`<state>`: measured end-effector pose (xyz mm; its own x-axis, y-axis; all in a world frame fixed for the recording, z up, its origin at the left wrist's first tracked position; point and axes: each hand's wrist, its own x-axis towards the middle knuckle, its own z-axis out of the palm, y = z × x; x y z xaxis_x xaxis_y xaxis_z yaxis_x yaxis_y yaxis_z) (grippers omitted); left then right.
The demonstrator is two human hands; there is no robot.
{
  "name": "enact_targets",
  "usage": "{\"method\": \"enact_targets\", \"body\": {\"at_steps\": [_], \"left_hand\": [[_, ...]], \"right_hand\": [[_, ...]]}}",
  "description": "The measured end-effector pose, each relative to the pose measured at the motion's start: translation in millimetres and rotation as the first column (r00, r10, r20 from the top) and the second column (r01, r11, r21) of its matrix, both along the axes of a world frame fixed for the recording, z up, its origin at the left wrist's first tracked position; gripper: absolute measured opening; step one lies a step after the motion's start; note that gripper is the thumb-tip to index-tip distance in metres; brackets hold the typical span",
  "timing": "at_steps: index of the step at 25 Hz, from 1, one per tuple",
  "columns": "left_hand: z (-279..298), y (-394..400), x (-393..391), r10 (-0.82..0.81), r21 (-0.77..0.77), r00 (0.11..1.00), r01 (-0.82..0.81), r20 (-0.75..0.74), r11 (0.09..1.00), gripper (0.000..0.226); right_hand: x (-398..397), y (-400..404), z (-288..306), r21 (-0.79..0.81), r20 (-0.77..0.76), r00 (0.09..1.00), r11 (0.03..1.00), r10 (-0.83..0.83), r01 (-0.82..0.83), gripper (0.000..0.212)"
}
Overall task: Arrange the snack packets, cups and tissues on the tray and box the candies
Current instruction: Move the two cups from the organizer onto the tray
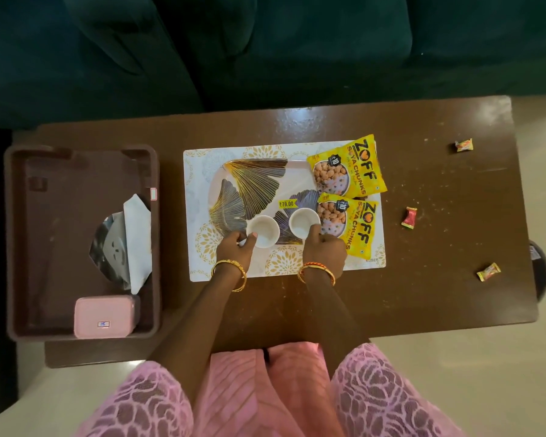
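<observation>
Left hand [235, 249] has its fingers clamped on the near rim of one white cup [263, 231]; right hand [323, 247] grips a second cup [304, 222], both at the tray's [234, 171] lower edge. Two yellow packets [347, 167] overlap its right side. Three candies [408, 217] lie scattered on open worktop [438, 294] at right. Tissues [137, 241], seemingly, sit in the brown bin [82, 171] at left.

Dark green sofa [265, 42] behind brown table [438, 247]; patterned placemat [196, 190] on table

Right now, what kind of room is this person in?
Probably a living room at home. A dark green sofa stands behind a low brown coffee table, and a leaf-patterned serving tray on it holds white cups and snack packets.
</observation>
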<state>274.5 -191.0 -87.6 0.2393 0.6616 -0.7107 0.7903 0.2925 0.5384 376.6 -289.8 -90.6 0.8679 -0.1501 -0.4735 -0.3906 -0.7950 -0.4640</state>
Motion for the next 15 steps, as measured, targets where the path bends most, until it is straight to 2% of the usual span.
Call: {"method": "enact_targets", "body": {"at_steps": [2, 3, 5, 7, 9, 11, 12, 15], "left_hand": [[7.0, 1.7, 3.2, -0.046, 0.024, 0.999, 0.045, 0.021, 0.999, 0.030], [10.6, 3.0, 5.5, -0.096, 0.041, 0.995, 0.094, 0.042, 0.995, 0.028], [19.9, 7.5, 13.1, -0.193, 0.073, 0.978, 0.187, 0.077, 0.980, 0.023], [25.8, 14.9, 23.1, -0.229, 0.106, 0.968, 0.218, 0.106, 0.970, 0.023], [26.8, 22.9, 31.9, -0.203, 0.070, 0.968, 0.194, 0.147, 0.978, 0.027], [20.9, 27.8, 36.3, -0.122, 0.026, 0.971, 0.119, 0.207, 0.993, 0.027], [15.9, 30.0, 36.3, -0.098, 0.079, 0.976, 0.084, 0.194, 0.993, 0.027], [-12.9, 41.9, 27.3, -0.008, 0.255, 0.982, 0.056, -0.187, 0.965, 0.054]], "right_hand": [[0.8, -2.1, 13.8, 0.102, 0.113, 0.993, 0.994, 0.027, -0.039, 0.024], [2.7, -0.6, 21.4, 0.215, 0.124, 0.987, 0.968, 0.105, -0.130, 0.021], [8.5, 9.8, 35.6, 0.374, 0.042, 0.921, 0.848, 0.388, -0.375, 0.032], [20.6, 26.9, 41.0, 0.342, 0.009, 0.809, 0.759, 0.587, -0.554, 0.030], [36.6, 41.4, 42.5, 0.242, 0.058, 0.796, 0.765, 0.603, -0.597, 0.022], [52.5, 49.1, 41.8, 0.177, 0.098, 0.823, 0.804, 0.560, -0.568, 0.022], [59.4, 51.0, 40.2, 0.164, 0.093, 0.852, 0.836, 0.515, -0.523, 0.022], [77.6, 50.5, 33.0, 0.136, 0.058, 0.944, 0.934, 0.325, -0.330, 0.021]]}}
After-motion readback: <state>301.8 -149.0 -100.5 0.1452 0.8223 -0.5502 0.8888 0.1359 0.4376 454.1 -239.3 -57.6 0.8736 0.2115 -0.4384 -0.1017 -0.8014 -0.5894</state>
